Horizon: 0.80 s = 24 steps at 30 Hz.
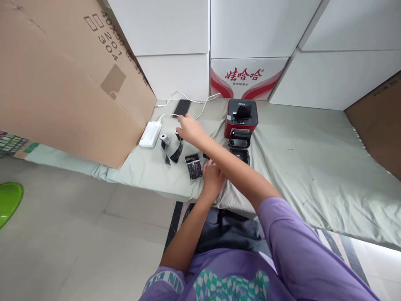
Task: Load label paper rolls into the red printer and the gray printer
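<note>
My right hand (189,128) reaches across to the left, thumb and forefinger apart, beside a small white-cored roll (177,133) with a loose black ribbon tail. Its thumb is at the roll's top; whether it touches is unclear. My left hand (214,176) rests low on the cloth under my right forearm, fingers curled, with a small dark piece (206,156) just above them; what they hold is hidden. Left of it lies a flat black plastic-wrapped packet (194,167). Another grey-white roll (164,139) with black ribbon stands farther left. A red-and-black printer (241,119) stands at the back.
An opened black device (239,143) sits before the printer, partly behind my forearm. A white power bank (151,134), a dark phone (182,108) and white cables lie at the left. A large cardboard sheet (72,83) and stacked white boxes (175,75) border the cloth-covered surface (300,159).
</note>
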{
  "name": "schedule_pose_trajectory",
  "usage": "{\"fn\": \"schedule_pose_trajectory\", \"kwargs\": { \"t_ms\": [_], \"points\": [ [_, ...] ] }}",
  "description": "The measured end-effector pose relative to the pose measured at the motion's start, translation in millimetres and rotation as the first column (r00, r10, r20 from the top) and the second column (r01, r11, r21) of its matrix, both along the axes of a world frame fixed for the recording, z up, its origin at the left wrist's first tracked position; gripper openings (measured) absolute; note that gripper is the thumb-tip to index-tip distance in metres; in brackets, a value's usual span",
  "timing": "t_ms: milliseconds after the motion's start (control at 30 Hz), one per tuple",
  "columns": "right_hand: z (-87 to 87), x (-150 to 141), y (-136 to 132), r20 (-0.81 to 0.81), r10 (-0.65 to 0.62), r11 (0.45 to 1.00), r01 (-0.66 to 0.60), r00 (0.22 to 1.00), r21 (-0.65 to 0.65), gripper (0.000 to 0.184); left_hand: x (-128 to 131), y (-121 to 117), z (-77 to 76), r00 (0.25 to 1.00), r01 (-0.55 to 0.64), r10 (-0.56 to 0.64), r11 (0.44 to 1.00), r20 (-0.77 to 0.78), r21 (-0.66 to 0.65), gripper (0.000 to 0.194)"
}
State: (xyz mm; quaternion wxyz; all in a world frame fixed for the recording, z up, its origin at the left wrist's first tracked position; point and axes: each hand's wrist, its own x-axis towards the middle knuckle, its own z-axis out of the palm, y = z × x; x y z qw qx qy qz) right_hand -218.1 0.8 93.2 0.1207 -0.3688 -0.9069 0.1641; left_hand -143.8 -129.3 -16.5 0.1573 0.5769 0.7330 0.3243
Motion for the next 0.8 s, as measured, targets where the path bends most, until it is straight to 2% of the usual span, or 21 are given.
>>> {"fn": "schedule_pose_trajectory", "kwargs": {
  "t_ms": [67, 167, 233, 300, 367, 433, 500, 567, 633, 700, 733, 800],
  "points": [
    [4.3, 25.7, -7.6, 0.110, 0.104, 0.994, -0.105, 0.989, 0.006, 0.032, 0.3, -1.2, 2.6, 1.000, 0.004, -0.004, 1.000, 0.014, -0.006, 0.032],
    [-4.7, 54.5, -23.6, 0.344, 0.346, 0.935, -0.350, 0.873, -0.055, 0.026, 1.7, -0.4, 2.3, 1.000, -0.030, 0.030, 0.999, 0.007, -0.030, 0.031],
    [-15.5, 61.2, -32.1, 0.418, 0.387, 0.907, -0.422, 0.822, -0.010, 0.025, 2.2, 0.2, 0.5, 0.999, -0.043, 0.043, 0.999, 0.000, -0.024, 0.030],
    [-22.0, 62.0, -35.7, 0.402, 0.371, 0.902, -0.427, 0.837, 0.058, 0.023, 1.8, 0.3, -0.5, 0.999, -0.036, 0.036, 0.999, 0.001, -0.011, 0.035],
    [-19.4, 66.1, -33.9, 0.273, 0.380, 0.909, -0.411, 0.884, 0.066, 0.022, 0.8, 0.1, 0.1, 1.000, -0.024, 0.024, 1.000, 0.004, -0.014, 0.032],
    [-7.9, 82.0, -28.1, 0.028, 0.406, 0.914, -0.406, 0.913, -0.002, 0.022, -0.3, -0.4, 1.6, 1.000, -0.005, 0.006, 1.000, 0.007, -0.005, 0.031],
    [7.8, 112.3, -21.2, -0.248, 0.406, 0.888, -0.444, 0.880, -0.121, 0.023, -1.1, -1.1, 2.8, 1.000, 0.020, -0.020, 0.999, 0.011, 0.037, 0.035],
    [21.3, 151.9, -15.5, -0.428, 0.347, 0.840, -0.480, 0.834, -0.254, 0.029, -1.5, -2.0, 3.1, 0.999, 0.035, -0.037, 0.996, 0.026, 0.084, 0.036],
    [27.6, 191.7, -11.3, -0.533, 0.222, 0.787, -0.473, 0.817, -0.396, 0.036, -1.6, -2.9, 2.8, 0.998, 0.030, -0.035, 0.995, 0.051, 0.099, 0.038],
    [24.5, 223.8, -6.9, -0.591, 0.084, 0.754, -0.439, 0.802, -0.489, 0.040, -1.3, -3.4, 2.2, 0.997, 0.019, -0.026, 0.995, 0.073, 0.097, 0.040],
    [19.7, 235.7, -4.1, -0.598, 0.033, 0.764, -0.407, 0.801, -0.502, 0.042, -1.1, -3.4, 2.0, 0.997, 0.015, -0.022, 0.995, 0.079, 0.096, 0.041],
    [5.4, 251.6, 2.4, -0.566, -0.020, 0.839, -0.295, 0.824, -0.458, 0.043, -0.8, -3.3, 1.6, 0.997, 0.011, -0.018, 0.995, 0.079, 0.097, 0.040]
  ]
}}
